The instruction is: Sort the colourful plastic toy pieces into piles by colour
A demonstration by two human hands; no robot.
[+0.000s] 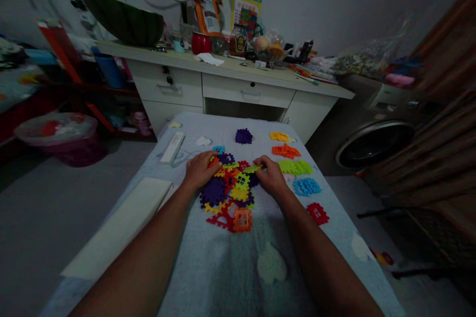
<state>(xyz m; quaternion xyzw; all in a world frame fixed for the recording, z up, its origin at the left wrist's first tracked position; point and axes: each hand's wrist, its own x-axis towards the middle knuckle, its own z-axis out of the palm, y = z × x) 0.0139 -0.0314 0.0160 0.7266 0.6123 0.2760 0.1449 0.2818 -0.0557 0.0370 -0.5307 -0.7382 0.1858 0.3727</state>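
Observation:
A mixed pile of toothed plastic building pieces [213, 191] in purple, red, orange, yellow and green lies on the cloth-covered table [223, 277]. My left hand [200, 172] rests against the pile's left side, thumb and forefinger apart. An orange piece [213, 161] shows between them. At the pile's right edge, my right hand [271, 176] pinches a yellow-green building piece [253, 169]. Sorted by colour on the right are stacks in yellow [278, 136], orange [285, 151], green [295, 167], blue [307, 186] and red [318, 213]. A purple stack [244, 135] sits farther back.
A long white box [122, 225] and a smaller white strip [173, 148] lie along the table's left side. Beyond stands a cluttered white desk [230, 69]. A washing machine [357, 124] is at right, a lined pink bin [70, 143] at left.

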